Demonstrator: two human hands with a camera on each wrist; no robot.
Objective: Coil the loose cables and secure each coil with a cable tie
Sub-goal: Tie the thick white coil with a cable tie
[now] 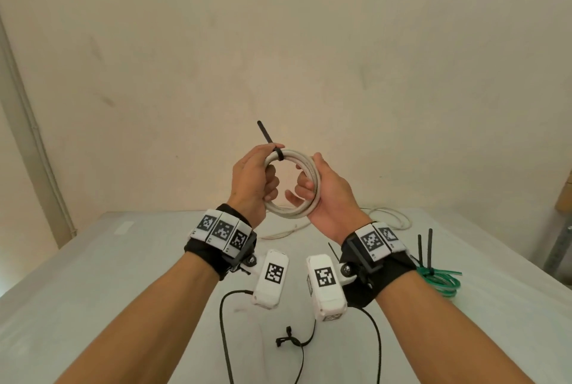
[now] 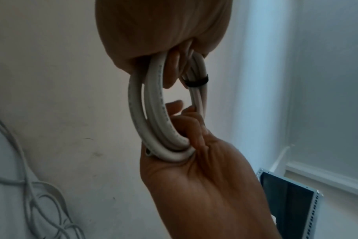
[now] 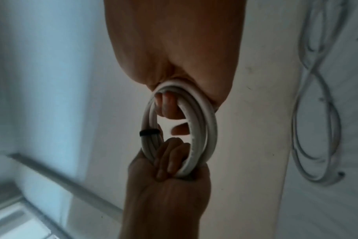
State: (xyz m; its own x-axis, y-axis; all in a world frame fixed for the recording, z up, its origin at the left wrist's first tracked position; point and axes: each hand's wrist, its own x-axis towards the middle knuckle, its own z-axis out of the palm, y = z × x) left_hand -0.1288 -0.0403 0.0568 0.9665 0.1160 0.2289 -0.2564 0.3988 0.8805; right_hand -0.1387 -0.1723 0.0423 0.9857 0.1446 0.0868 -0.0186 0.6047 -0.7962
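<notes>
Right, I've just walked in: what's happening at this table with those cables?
A person holds a white cable coil up in both hands: left hand grips one side, right hand the other. A black cable tie already circles it. A tied green coil and loose white cable lie on the table.

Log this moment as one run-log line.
left hand: grips white coil | right hand: grips coil | black cable tie: around coil, tail up | green coil: tied, on table

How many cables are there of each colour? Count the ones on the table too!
White cables: 2, the coil held in both hands, and a loose one on the table.
Green cables: 1, a tied coil on the table.
Total: 3
</notes>
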